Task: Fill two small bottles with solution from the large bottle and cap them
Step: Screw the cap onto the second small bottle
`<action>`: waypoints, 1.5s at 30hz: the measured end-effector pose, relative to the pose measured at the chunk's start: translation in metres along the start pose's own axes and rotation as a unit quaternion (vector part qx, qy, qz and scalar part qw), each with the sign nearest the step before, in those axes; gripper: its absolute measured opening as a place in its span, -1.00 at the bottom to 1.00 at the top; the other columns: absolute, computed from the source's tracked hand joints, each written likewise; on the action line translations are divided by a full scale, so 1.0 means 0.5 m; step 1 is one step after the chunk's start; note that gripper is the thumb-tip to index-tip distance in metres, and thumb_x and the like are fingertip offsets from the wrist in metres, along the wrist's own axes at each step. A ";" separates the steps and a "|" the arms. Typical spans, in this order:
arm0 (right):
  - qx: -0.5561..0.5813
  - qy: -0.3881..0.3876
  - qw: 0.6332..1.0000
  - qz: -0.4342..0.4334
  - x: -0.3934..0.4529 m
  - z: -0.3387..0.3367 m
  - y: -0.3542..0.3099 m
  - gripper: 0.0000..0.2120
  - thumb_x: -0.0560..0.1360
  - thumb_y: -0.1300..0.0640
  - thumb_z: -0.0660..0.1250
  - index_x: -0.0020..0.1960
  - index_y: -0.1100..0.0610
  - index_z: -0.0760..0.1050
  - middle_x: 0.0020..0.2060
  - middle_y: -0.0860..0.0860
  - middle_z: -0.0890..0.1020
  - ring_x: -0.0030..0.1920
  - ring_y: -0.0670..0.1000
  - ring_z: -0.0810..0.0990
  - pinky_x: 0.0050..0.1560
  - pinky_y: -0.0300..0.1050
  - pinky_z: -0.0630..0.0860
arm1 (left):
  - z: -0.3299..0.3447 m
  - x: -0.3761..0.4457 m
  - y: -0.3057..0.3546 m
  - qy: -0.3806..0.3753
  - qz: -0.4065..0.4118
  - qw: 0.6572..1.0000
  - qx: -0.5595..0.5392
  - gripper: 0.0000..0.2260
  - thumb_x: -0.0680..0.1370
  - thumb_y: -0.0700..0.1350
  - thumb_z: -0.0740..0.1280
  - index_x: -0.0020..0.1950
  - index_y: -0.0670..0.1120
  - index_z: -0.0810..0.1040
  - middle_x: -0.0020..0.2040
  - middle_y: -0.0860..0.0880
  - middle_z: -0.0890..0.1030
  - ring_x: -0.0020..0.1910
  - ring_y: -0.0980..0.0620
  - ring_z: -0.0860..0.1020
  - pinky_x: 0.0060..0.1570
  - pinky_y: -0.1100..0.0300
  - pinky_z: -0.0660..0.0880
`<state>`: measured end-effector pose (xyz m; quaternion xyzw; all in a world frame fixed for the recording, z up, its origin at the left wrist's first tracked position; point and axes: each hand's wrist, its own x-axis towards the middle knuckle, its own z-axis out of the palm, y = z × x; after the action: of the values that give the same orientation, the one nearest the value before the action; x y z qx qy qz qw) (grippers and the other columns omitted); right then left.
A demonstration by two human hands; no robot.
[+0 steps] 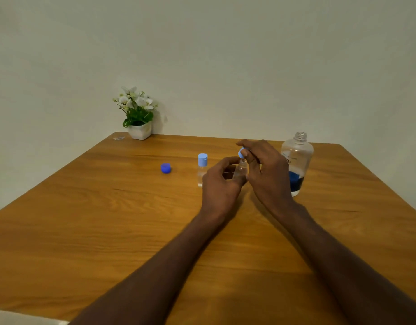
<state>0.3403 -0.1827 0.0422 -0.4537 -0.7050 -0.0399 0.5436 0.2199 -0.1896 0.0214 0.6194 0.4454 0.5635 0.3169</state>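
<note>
Hands: left (pixel 219 184) grips uncapped bottle (pixel 241 171), right (pixel 265 170) pinches cap (pixel 242 152); capped bottle (pixel 201 168) just beside.

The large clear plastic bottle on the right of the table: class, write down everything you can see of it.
The large clear plastic bottle stands upright on the wooden table, near its far right edge. Its threaded neck is open, with no cap on it. The rounded body looks see-through and mostly empty; a dark blue and white label wraps its lower part. The right hand is in front of it and hides part of its left side; whether they touch cannot be told.
</note>
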 end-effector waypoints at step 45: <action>-0.022 -0.105 0.994 -0.010 0.011 -0.037 0.011 -0.75 0.57 0.16 0.47 0.23 0.16 0.64 0.07 0.02 0.68 -0.11 -0.01 0.61 -0.10 -0.06 0.62 | -0.011 0.000 -0.008 0.008 -0.022 1.000 -0.006 -0.66 0.55 -0.27 0.47 0.32 -0.08 0.64 0.17 0.01 0.71 0.21 0.06 0.62 0.32 -0.01 0.54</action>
<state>0.3577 -0.1862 0.0517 -0.4600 -0.7617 -0.0133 0.4560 0.2137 -0.1887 0.0187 0.6029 0.4579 0.5642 0.3295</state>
